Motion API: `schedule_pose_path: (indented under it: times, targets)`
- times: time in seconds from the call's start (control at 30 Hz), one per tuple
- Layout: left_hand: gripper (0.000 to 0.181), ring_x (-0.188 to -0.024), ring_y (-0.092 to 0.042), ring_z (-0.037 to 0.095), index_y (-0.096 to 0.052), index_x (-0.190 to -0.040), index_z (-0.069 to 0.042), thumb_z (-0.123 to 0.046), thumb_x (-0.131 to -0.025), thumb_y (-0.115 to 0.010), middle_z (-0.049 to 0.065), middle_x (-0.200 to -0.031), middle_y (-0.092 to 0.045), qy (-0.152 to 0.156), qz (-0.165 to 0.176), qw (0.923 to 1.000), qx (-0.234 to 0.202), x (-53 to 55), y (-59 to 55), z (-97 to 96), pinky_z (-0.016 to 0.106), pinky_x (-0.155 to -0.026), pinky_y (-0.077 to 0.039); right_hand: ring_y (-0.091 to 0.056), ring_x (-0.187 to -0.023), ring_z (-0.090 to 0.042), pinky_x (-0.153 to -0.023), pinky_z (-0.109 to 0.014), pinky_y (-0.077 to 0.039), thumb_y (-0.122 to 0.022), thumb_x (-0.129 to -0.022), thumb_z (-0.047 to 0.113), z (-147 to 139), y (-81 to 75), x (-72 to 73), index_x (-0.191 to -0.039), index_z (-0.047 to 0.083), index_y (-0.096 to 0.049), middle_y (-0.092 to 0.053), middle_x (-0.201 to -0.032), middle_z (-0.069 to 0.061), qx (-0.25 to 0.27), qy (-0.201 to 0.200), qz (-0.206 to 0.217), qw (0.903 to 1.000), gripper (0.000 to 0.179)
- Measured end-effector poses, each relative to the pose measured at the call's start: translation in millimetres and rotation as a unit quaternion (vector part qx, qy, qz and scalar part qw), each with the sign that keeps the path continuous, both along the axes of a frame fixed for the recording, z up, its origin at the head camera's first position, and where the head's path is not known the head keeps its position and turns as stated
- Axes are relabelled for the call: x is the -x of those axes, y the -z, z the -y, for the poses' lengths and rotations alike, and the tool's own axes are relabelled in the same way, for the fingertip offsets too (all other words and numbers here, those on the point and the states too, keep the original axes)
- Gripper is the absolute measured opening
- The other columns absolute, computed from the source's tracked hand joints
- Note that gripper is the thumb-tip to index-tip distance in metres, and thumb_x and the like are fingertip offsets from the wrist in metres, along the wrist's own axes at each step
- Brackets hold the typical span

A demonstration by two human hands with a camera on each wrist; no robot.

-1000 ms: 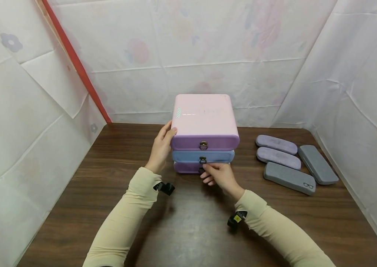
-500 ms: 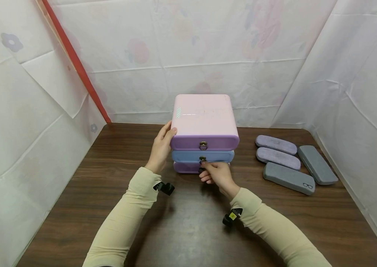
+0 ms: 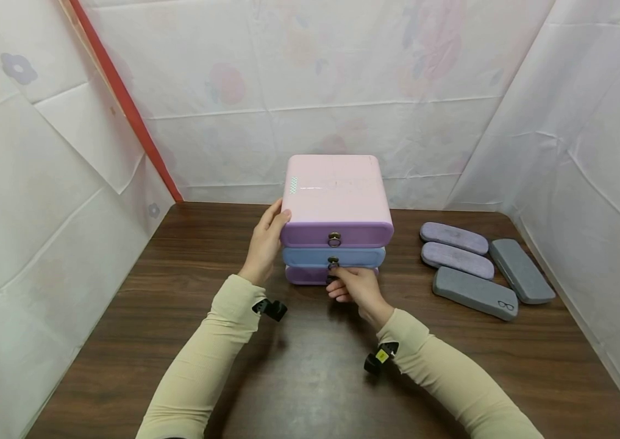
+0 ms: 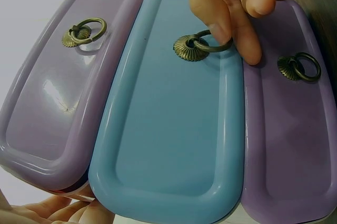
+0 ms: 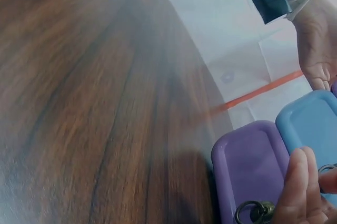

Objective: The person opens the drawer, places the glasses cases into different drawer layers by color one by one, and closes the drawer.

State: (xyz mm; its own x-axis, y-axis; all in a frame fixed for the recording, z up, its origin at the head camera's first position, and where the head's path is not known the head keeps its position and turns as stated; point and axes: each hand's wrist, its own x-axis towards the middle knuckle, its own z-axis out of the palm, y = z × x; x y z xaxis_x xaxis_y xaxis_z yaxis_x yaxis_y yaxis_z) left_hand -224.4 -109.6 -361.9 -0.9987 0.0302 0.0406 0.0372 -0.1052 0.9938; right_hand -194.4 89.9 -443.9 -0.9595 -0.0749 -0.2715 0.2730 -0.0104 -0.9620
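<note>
A three-tier drawer box (image 3: 337,189) with a pale pink top stands toward the back of the table. Its front has a purple top drawer (image 3: 310,235), a blue middle drawer (image 4: 163,124) and a purple bottom drawer (image 4: 289,140), each with a brass ring pull. The thumb and index finger of my right hand (image 3: 361,289) pinch the blue drawer's ring pull (image 4: 210,49); the other fingers hang in front of the bottom drawer. My left hand (image 3: 263,247) rests against the box's left side, thumb near its top front corner. All three drawer fronts sit nearly in line.
To the right lie two lavender glasses cases (image 3: 455,238) side by side, a grey glasses case (image 3: 474,292) with a spectacles mark, and another grey case (image 3: 522,271) set at an angle. White patterned sheets (image 3: 222,140) hang behind and beside the wooden table (image 3: 178,256).
My right hand and forearm have shifted slightly left, the fingertips settling at the blue drawer's ring. The left hand and the drawers have stayed in place.
</note>
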Motion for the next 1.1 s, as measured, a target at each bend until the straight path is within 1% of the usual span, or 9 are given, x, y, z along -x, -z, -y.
schedule_pose_path:
  times: [0.13, 0.23, 0.33, 0.47, 0.57, 0.67, 0.73, 0.9, 1.1]
  targets:
    - [0.059, -0.135, -0.043, 0.023, -0.033, -0.154, -0.023, -0.039, -0.100, -0.051, 0.002, -0.157, -0.034, 0.000, 0.003, 1.0000, 0.001, -0.4, -0.5, -0.4, 0.047, -0.112, -0.037, -0.065, -0.052, -0.008, -0.050, -0.022, -0.054, -0.062, -0.093, 0.018, 0.7, -0.5, -0.8, -0.111, -0.013, -0.067, -0.067, -0.059, 0.002, 0.027, -0.001, 0.006, 0.9996, 0.036]
    - [0.059, -0.135, -0.044, 0.024, -0.033, -0.154, -0.024, -0.039, -0.100, -0.051, 0.002, -0.157, -0.034, 0.000, 0.004, 1.0000, 0.001, -0.3, -0.1, -0.3, 0.047, -0.111, -0.038, -0.064, -0.053, -0.008, -0.052, -0.022, -0.054, -0.060, -0.094, 0.016, 0.5, -1.9, -2.1, -0.114, -0.012, -0.066, -0.066, -0.060, 0.002, 0.041, -0.001, 0.007, 0.9991, 0.036]
    - [0.059, -0.135, -0.044, 0.023, -0.033, -0.154, -0.023, -0.039, -0.100, -0.051, 0.002, -0.158, -0.034, 0.000, 0.003, 1.0000, 0.001, 0.6, 0.7, -0.2, 0.047, -0.111, -0.038, -0.064, -0.055, -0.008, -0.054, -0.023, -0.055, -0.057, -0.096, 0.014, -0.4, -4.4, -3.2, -0.116, -0.011, -0.065, -0.066, -0.062, 0.002, 0.041, -0.008, 0.003, 0.9991, 0.033]
    - [0.059, -0.136, -0.043, 0.023, -0.032, -0.154, -0.022, -0.039, -0.100, -0.051, 0.002, -0.158, -0.034, -0.003, -0.003, 1.0000, 0.006, 1.6, 1.5, -0.1, 0.047, -0.112, -0.037, -0.065, -0.058, -0.008, -0.056, -0.023, -0.056, -0.054, -0.098, 0.013, -1.6, -7.9, -3.8, -0.117, -0.013, -0.062, -0.067, -0.066, 0.003, 0.030, -0.036, -0.015, 0.9988, 0.033]
    - [0.060, -0.135, -0.045, 0.023, -0.033, -0.154, -0.024, -0.042, -0.100, -0.051, 0.002, -0.157, -0.035, -0.010, -0.008, 0.9996, 0.025, 1.3, 1.6, -0.3, 0.046, -0.110, -0.040, -0.066, -0.060, -0.008, -0.058, -0.024, -0.057, -0.053, -0.099, 0.014, -2.9, -9.0, -4.6, -0.118, -0.014, -0.061, -0.067, -0.068, 0.002, 0.021, -0.057, -0.029, 0.9977, 0.034]
    - [0.059, -0.129, -0.050, 0.024, -0.034, -0.153, -0.026, -0.044, -0.099, -0.052, 0.002, -0.154, -0.040, -0.018, -0.012, 0.9986, 0.048, 1.4, 1.8, 0.2, 0.044, -0.105, -0.044, -0.066, -0.061, -0.009, -0.059, -0.024, -0.057, -0.054, -0.100, 0.015, -3.8, -9.2, -5.7, -0.118, -0.012, -0.061, -0.067, -0.069, 0.001, 0.016, -0.066, -0.033, 0.9971, 0.034]
    - [0.059, -0.126, -0.053, 0.023, -0.036, -0.152, -0.027, -0.046, -0.099, -0.052, 0.003, -0.151, -0.044, -0.023, -0.013, 0.9979, 0.059, 1.7, 2.4, 0.9, 0.042, -0.103, -0.047, -0.066, -0.060, -0.009, -0.059, -0.024, -0.057, -0.054, -0.100, 0.015, -4.5, -8.9, -6.4, -0.119, -0.012, -0.061, -0.067, -0.069, 0.001, 0.018, -0.066, -0.034, 0.9971, 0.034]
    - [0.058, -0.117, -0.057, 0.022, -0.039, -0.151, -0.029, -0.047, -0.098, -0.054, 0.005, -0.143, -0.052, -0.033, -0.009, 0.9973, 0.064, 2.8, 3.6, 2.4, 0.035, -0.093, -0.051, -0.066, -0.060, -0.009, -0.060, -0.024, -0.058, -0.053, -0.100, 0.012, -5.8, -9.1, -7.8, -0.119, -0.013, -0.060, -0.067, -0.068, 0.002, 0.041, -0.054, -0.035, 0.9971, 0.032]
    - [0.059, -0.118, -0.056, 0.019, -0.040, -0.151, -0.025, -0.044, -0.097, -0.057, 0.004, -0.144, -0.052, -0.046, -0.014, 0.9969, 0.062, 1.7, 1.9, -0.4, 0.028, -0.089, -0.051, -0.067, -0.061, -0.009, -0.061, -0.024, -0.058, -0.053, -0.099, 0.010, -7.9, -9.0, -9.1, -0.118, -0.016, -0.059, -0.068, -0.068, 0.003, 0.065, -0.050, -0.042, 0.9958, 0.032]
